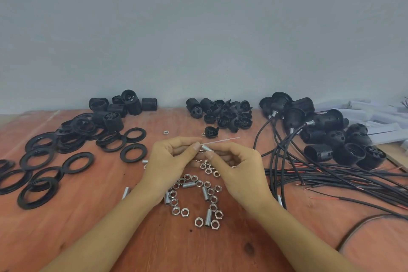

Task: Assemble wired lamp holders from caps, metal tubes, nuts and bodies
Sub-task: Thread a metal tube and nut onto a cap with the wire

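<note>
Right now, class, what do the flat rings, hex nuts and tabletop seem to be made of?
Flat rings: likely black plastic, matt with a dull sheen. Hex nuts: metal, probably plated steel; bright silvery glints. Tabletop: reddish-brown wood, perhaps veneer; grain streaks and a dark knot show.

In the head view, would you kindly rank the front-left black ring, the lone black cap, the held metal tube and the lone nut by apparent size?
1. front-left black ring, though nearest the camera.
2. lone black cap.
3. held metal tube; fingers hide part, so unsure against the cap.
4. lone nut.
</note>
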